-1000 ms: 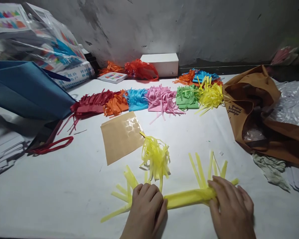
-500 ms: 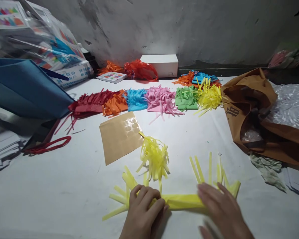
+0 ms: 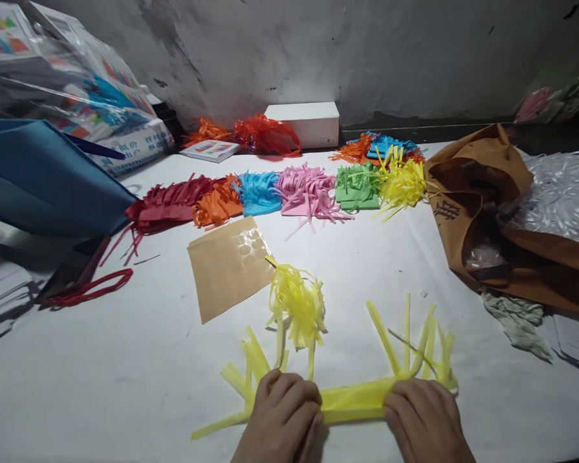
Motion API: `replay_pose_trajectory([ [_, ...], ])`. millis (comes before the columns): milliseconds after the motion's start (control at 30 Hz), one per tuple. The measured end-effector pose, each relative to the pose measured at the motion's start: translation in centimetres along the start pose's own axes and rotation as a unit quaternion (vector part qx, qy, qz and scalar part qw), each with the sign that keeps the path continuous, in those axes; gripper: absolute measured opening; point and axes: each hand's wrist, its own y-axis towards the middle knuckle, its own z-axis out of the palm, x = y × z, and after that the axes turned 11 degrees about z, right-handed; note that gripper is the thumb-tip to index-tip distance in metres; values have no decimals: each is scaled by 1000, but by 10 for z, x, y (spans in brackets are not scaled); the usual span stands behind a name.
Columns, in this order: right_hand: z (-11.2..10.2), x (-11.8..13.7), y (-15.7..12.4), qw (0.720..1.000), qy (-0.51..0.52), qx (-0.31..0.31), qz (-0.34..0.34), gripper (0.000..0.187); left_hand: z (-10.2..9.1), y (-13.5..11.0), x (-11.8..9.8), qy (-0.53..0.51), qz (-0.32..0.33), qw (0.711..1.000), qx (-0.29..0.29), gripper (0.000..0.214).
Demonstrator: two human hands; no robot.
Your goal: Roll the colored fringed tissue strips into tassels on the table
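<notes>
A strip of yellow tissue paper (image 3: 352, 402) with fringed ends lies across the white table in front of me. Fingers curled, my left hand (image 3: 282, 415) grips it near its left fringe. My right hand (image 3: 424, 415) is closed on the strip at the right, with cut strands fanning out beyond it. The fingertips of both hands are partly hidden. Just above the left hand rests a finished-looking yellow tassel (image 3: 296, 302) with a twisted top. Its top overlaps the corner of a brown paper sheet (image 3: 229, 270) bearing clear round glue dots.
A row of fringed paper bundles runs across the back, from dark red (image 3: 168, 206) to yellow (image 3: 403, 183). Behind stands a white box (image 3: 303, 125). At the left is a blue bag (image 3: 48, 177); at the right, a brown bag (image 3: 456, 218) beside a crumpled pale cloth (image 3: 516, 321).
My right hand has come down onto the strip and closed on it. The strip's middle now sits a little lower and looks wider. My left hand has barely shifted.
</notes>
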Motion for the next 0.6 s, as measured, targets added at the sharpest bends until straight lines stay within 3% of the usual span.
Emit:
replay_pose_trajectory([
  [133,4,0,10,995,-92,12,37,32,0,5,-6,24,-116,989,86,22],
  [267,1,-6,18,991,-118,37,46,31,-4,11,-5,57,-119,981,139,18],
  [333,-3,-8,21,993,-113,1,41,22,-3,10,-3,63,-116,981,139,17],
  [400,-5,-9,22,994,-98,-40,-13,10,0,8,-3,67,-118,982,133,17],
  [500,2,-4,19,990,-18,-70,-121,24,3,7,-5,65,-132,982,121,17],
  [600,11,2,17,983,26,-78,-165,37,4,6,-7,48,-145,986,71,11],
])
